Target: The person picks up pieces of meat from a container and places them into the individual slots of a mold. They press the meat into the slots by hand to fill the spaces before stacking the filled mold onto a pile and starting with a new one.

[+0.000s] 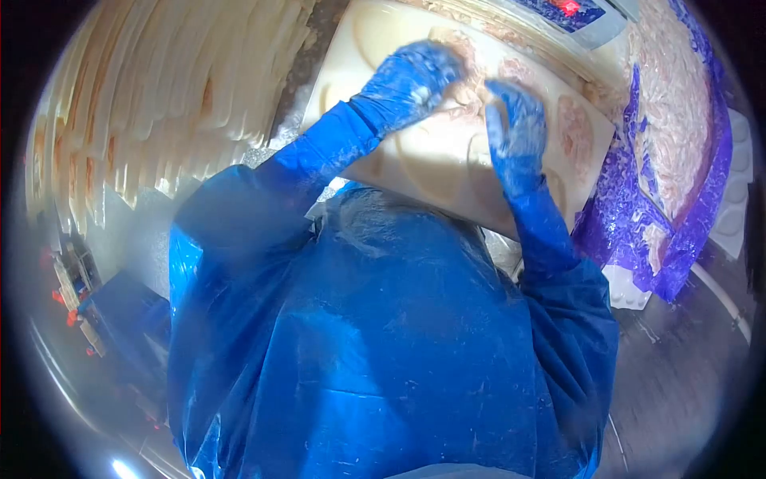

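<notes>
A white moulded tray [423, 164] with rounded hollows lies tilted in front of me. Pale pink, shredded-looking raw meat [471, 76] spreads over its upper middle, between my hands. My left hand [419, 80], in a wet blue glove, is curled at the left edge of this meat. Its fingertips are blurred and partly hidden, so whatever is inside them does not show. On the other side, my right hand [519, 128], gloved in blue too, has its fingers stretched out with the thumb apart, over the tray beside the meat. More meat [574, 128] fills a hollow at the right.
Stacked pale trays [167, 88] stand edge-on at the left. To the right, a large heap of pale meat [670, 104] lies on purple plastic sheeting [618, 191]. A device with a lit red display [568, 8] sits at the top. Metal surface [670, 359] shows at lower right.
</notes>
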The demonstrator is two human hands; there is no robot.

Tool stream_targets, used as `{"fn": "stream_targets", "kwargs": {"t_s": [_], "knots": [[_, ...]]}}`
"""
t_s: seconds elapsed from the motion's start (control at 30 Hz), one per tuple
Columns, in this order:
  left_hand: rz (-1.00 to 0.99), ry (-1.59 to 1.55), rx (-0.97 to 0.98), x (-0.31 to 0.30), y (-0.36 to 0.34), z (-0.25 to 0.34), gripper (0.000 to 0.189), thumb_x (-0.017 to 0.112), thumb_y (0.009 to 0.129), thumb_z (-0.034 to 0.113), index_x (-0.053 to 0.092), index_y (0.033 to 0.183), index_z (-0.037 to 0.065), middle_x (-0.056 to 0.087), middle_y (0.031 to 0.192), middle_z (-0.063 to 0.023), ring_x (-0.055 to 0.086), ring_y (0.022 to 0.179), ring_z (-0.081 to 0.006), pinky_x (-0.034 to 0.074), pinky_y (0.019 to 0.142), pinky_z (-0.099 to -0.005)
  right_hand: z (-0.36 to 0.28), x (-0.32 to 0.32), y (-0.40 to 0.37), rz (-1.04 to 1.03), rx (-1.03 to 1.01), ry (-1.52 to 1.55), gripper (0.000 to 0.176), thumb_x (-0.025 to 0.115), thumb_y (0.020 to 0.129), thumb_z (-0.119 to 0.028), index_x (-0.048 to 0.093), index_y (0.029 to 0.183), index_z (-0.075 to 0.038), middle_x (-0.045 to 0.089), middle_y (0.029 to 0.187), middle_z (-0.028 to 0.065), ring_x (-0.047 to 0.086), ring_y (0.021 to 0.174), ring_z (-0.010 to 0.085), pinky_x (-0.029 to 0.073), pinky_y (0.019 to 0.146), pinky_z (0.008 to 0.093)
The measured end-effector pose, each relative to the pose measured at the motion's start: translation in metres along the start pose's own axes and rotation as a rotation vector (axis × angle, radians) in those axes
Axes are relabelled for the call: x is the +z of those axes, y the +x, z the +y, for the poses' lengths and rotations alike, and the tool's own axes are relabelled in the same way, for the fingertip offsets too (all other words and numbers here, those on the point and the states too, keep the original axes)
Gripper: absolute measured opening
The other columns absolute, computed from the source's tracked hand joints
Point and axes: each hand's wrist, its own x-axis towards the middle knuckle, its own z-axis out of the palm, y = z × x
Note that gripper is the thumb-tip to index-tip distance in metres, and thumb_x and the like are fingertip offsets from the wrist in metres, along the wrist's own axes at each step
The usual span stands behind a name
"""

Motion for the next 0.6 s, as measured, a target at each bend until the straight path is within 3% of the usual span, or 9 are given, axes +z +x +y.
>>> {"fn": "stream_targets", "kwargs": {"t_s": [0.07, 0.2, 0.27, 0.3, 0.37, 0.4, 0.47, 0.53, 0.6], "knots": [[0.067, 0.028, 0.049, 0.009, -0.002, -0.004, 0.030, 0.058, 0.081, 0.001, 0.070, 0.108, 0.011, 0.067, 0.121, -0.0095, 0.061, 0.115, -0.0292, 0.047, 0.105, -0.0415, -0.001, 0.005, 0.014, 0.035, 0.046, -0.004, 0.030, 0.064, 0.089, -0.018, 0.066, 0.119, -0.014, 0.065, 0.118, 0.0097, 0.057, 0.112, 0.0312, 0.040, 0.102, 0.0453], [0.111, 0.087, 0.114, -0.017, -0.006, -0.007, 0.030, 0.058, 0.084, 0.003, 0.068, 0.111, 0.009, 0.066, 0.121, -0.0106, 0.061, 0.114, -0.0307, 0.048, 0.102, -0.0440, 0.014, 0.008, 0.016, -0.141, -0.176, -0.022, 0.025, 0.068, 0.085, -0.015, 0.068, 0.110, -0.011, 0.065, 0.115, 0.0093, 0.058, 0.109, 0.0304, 0.044, 0.098, 0.0432], [0.207, 0.129, 0.024, -0.029, -0.021, 0.024, 0.032, 0.058, 0.084, 0.005, 0.066, 0.115, 0.009, 0.067, 0.120, -0.0113, 0.061, 0.115, -0.0312, 0.048, 0.101, -0.0459, 0.005, -0.003, 0.011, -0.014, -0.004, 0.089, 0.024, 0.068, 0.086, -0.016, 0.067, 0.109, -0.011, 0.065, 0.116, 0.0083, 0.057, 0.110, 0.0292, 0.043, 0.099, 0.0442], [0.110, 0.288, -0.033, -0.020, -0.037, 0.034, 0.033, 0.058, 0.087, 0.008, 0.064, 0.119, 0.009, 0.067, 0.119, -0.0116, 0.062, 0.114, -0.0304, 0.049, 0.097, -0.0468, -0.007, -0.007, 0.013, -0.025, 0.027, 0.119, 0.022, 0.068, 0.086, -0.018, 0.068, 0.107, -0.011, 0.067, 0.110, 0.0081, 0.059, 0.107, 0.0290, 0.043, 0.099, 0.0435], [-0.006, -0.038, -0.066, 0.000, -0.049, 0.039, 0.034, 0.060, 0.089, 0.008, 0.064, 0.122, 0.009, 0.069, 0.116, -0.0073, 0.066, 0.108, -0.0238, 0.055, 0.091, -0.0405, -0.006, 0.007, 0.003, -0.110, -0.081, 0.008, 0.020, 0.068, 0.086, -0.017, 0.069, 0.105, -0.011, 0.068, 0.106, 0.0087, 0.060, 0.104, 0.0294, 0.044, 0.097, 0.0427], [0.004, 0.259, 0.135, -0.004, -0.052, 0.045, 0.034, 0.060, 0.089, 0.007, 0.063, 0.123, 0.009, 0.070, 0.114, -0.0060, 0.067, 0.106, -0.0213, 0.057, 0.089, -0.0383, -0.004, 0.013, -0.002, -0.197, -0.196, -0.101, 0.019, 0.068, 0.085, -0.017, 0.070, 0.103, -0.011, 0.068, 0.102, 0.0093, 0.061, 0.101, 0.0298, 0.045, 0.096, 0.0418], [0.080, 0.090, -0.012, -0.001, -0.056, 0.020, 0.036, 0.061, 0.087, 0.003, 0.063, 0.123, 0.008, 0.070, 0.113, -0.0055, 0.067, 0.107, -0.0209, 0.057, 0.092, -0.0361, 0.005, 0.011, -0.003, -0.120, -0.153, -0.216, 0.016, 0.068, 0.085, -0.016, 0.070, 0.101, -0.013, 0.068, 0.098, 0.0090, 0.062, 0.096, 0.0301, 0.046, 0.091, 0.0409], [0.335, 0.368, -0.053, -0.040, -0.040, 0.031, 0.037, 0.062, 0.085, 0.001, 0.064, 0.121, 0.008, 0.067, 0.118, -0.0083, 0.066, 0.106, -0.0240, 0.056, 0.093, -0.0357, 0.010, -0.004, -0.004, -0.053, 0.090, -0.205, 0.011, 0.068, 0.086, -0.018, 0.071, 0.096, -0.014, 0.068, 0.097, 0.0082, 0.062, 0.096, 0.0298, 0.045, 0.090, 0.0444], [0.182, -0.133, -0.212, -0.021, -0.049, 0.031, 0.037, 0.059, 0.086, -0.001, 0.064, 0.122, 0.009, 0.065, 0.125, -0.0097, 0.064, 0.111, -0.0254, 0.054, 0.095, -0.0365, 0.011, -0.005, -0.007, -0.056, 0.073, -0.210, 0.012, 0.068, 0.087, -0.017, 0.070, 0.098, -0.014, 0.068, 0.101, 0.0080, 0.061, 0.099, 0.0288, 0.044, 0.091, 0.0441]]}}
